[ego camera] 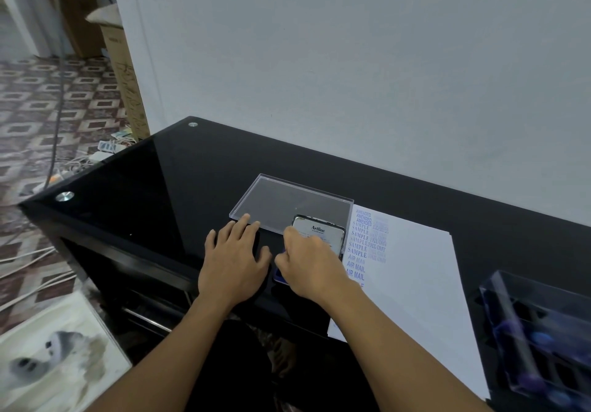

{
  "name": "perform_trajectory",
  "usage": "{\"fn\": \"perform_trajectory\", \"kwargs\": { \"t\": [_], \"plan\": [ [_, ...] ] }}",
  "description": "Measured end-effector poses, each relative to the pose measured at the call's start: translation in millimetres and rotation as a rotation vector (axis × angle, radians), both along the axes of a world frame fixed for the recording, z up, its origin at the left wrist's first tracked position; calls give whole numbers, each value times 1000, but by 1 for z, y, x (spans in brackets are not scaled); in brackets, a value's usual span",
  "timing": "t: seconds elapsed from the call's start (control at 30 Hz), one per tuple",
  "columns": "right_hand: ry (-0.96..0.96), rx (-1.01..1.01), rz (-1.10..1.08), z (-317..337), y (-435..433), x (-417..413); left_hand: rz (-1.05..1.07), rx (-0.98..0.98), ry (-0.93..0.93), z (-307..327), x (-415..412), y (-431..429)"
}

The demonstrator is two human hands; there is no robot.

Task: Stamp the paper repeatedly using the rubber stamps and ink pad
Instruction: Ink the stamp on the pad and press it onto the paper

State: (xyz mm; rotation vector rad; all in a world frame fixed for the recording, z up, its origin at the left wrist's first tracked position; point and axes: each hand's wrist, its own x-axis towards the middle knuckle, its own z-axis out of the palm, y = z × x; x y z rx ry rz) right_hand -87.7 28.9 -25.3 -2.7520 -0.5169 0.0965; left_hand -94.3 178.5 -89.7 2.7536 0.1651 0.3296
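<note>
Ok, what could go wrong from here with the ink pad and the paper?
1. The right hand works at the ink pad, right beside the AIR MAIL prints. Its wrist could smear them if they are still wet.
2. The paper seems to overhang the near edge of the table, so pressing a stamp down there might shift or bend it.
</note>
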Motion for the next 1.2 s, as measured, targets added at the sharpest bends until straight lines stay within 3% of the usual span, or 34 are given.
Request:
{"fn": "perform_trajectory", "kwargs": {
  "t": [1.2],
  "plan": [
    [-61, 2, -38, -6, 1, -5, 7, -26, -8, 1, 0, 1]
  ]
}}
